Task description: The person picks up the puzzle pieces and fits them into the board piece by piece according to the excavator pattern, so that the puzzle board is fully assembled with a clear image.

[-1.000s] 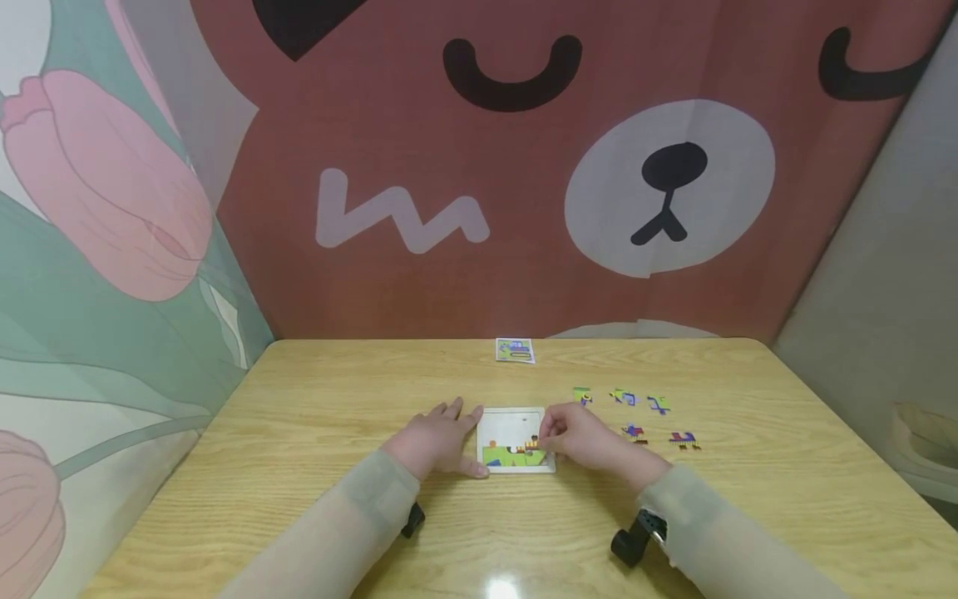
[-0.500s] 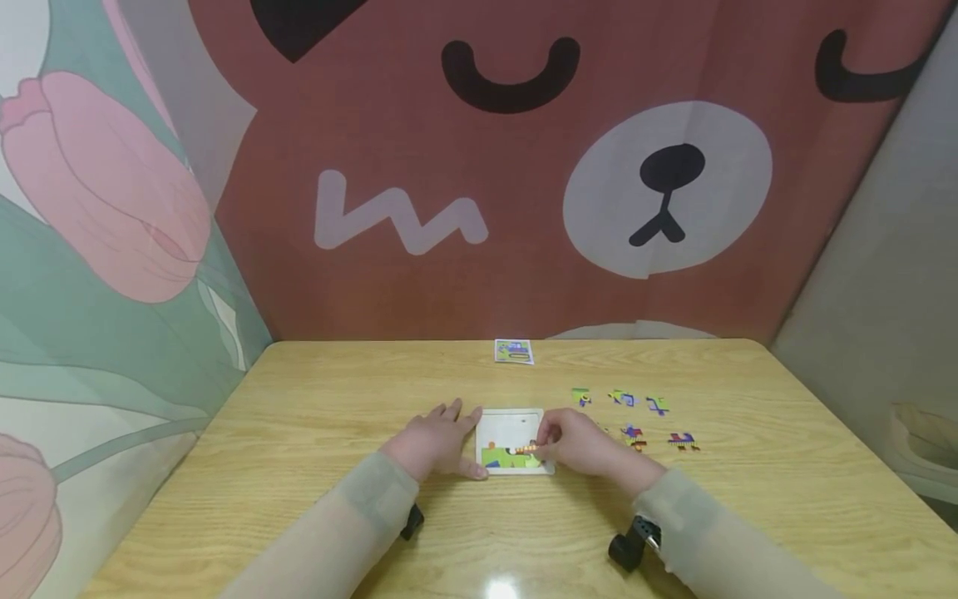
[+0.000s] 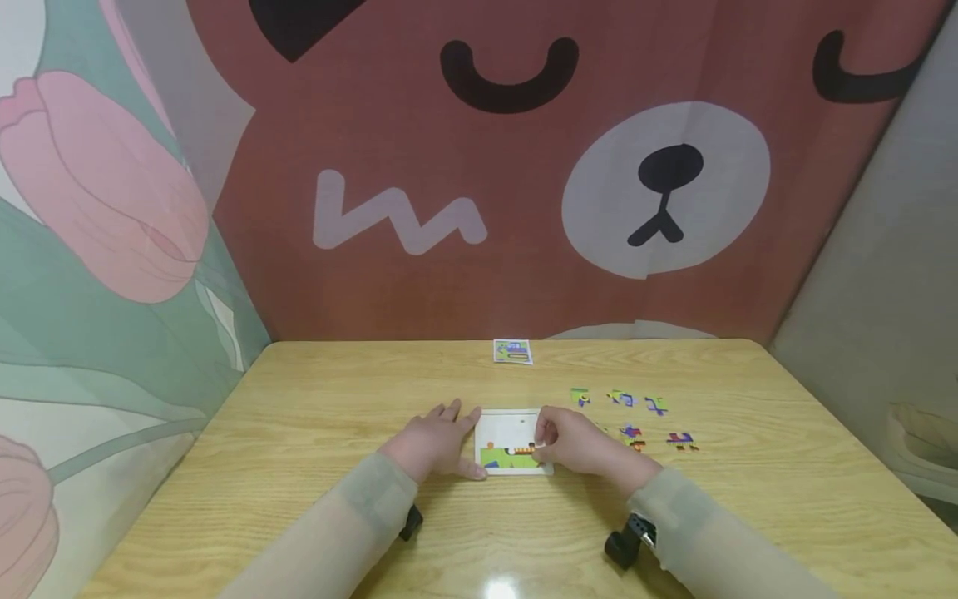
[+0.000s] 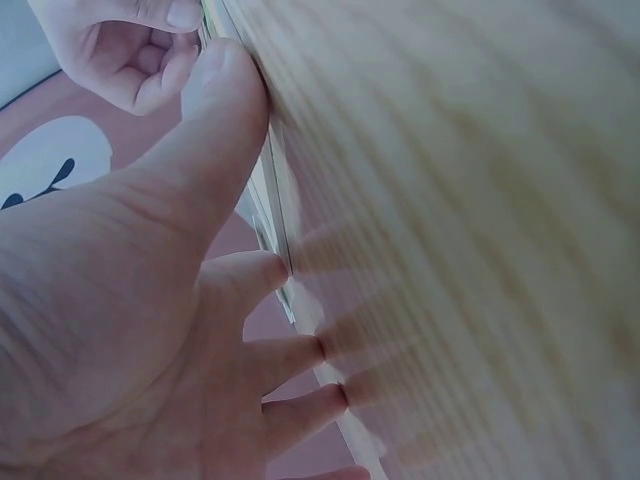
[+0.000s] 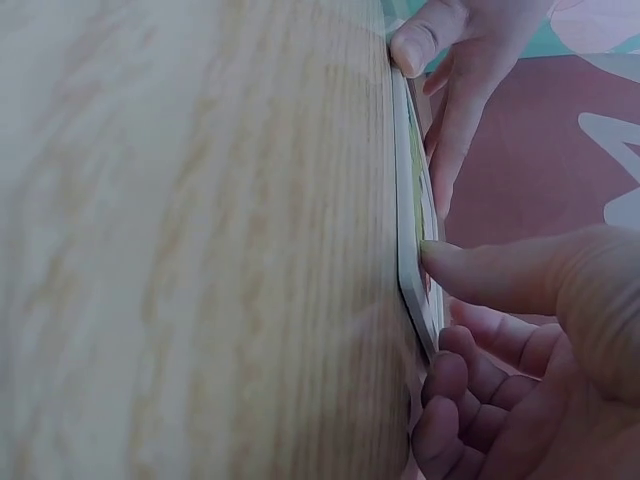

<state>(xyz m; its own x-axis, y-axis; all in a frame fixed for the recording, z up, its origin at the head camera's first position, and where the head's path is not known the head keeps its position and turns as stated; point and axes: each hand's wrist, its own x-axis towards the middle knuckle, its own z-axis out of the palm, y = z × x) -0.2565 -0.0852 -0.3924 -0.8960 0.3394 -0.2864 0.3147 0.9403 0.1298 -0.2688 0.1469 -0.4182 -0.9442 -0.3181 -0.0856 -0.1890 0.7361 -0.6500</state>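
The white tray [image 3: 514, 472] lies flat, its lower part filled with green puzzle pieces [image 3: 509, 459] topped by an orange-striped strip [image 3: 524, 451]. The left hand [image 3: 434, 443] spreads its fingers along the tray's left side; in the left wrist view its thumb [image 4: 225, 85] lies against the tray edge. At the tray's right side is the right hand [image 3: 575, 441]. In the right wrist view, its straight thumb [image 5: 490, 275] touches the green surface inside the tray, apart from its loosely curled fingers [image 5: 470, 380]. Those fingers hold nothing visible.
Several loose colourful pieces [image 3: 679, 438] lie on the wooden table [image 3: 337, 391] to the right of the tray. A small picture card [image 3: 512, 351] is near the back edge. Behind rises a printed bear backdrop [image 3: 524, 283].
The right hand has shifted slightly left over the tray, and the orange-striped strip near its fingers has gone from tilted to nearly level. The left hand keeps its place at the tray.
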